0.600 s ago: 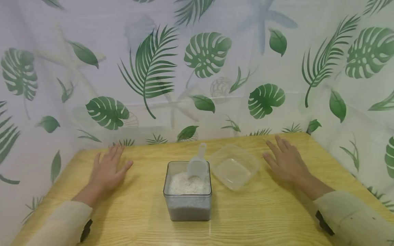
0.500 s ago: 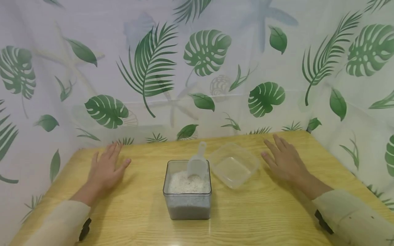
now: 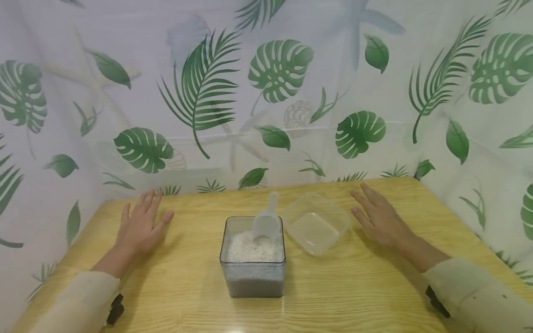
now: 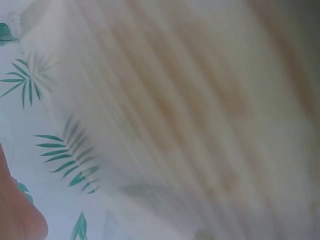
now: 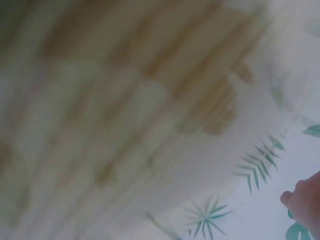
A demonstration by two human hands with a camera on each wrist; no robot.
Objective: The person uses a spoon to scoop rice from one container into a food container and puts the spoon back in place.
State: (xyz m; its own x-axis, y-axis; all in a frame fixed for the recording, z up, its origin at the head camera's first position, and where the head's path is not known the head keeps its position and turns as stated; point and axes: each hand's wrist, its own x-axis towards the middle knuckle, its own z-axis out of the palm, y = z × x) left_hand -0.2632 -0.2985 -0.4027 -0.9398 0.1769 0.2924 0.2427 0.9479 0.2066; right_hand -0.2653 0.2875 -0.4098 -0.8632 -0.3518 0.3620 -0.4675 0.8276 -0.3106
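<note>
On a table (image 3: 341, 291), a tub (image 3: 252, 262) with powder (image 3: 247, 247) inside. In its back right corner, a scoop (image 3: 267, 225), handle (image 3: 273, 200) to the rear. Just right and farther back, a container (image 3: 318, 224). Well left of the tub, the left hand (image 3: 139, 227); just right of the container, the right hand (image 3: 381, 221). Behind the table and along both sides, a sheet (image 3: 325, 60).

Two hands show in the head view: one left hand (image 3: 140, 226) at centre left, one right hand (image 3: 384, 224) at centre right. Mid-frame are two containers, one dark-rimmed tub (image 3: 255, 281) and one clear box (image 3: 315, 226), plus one scoop (image 3: 267, 225).
</note>
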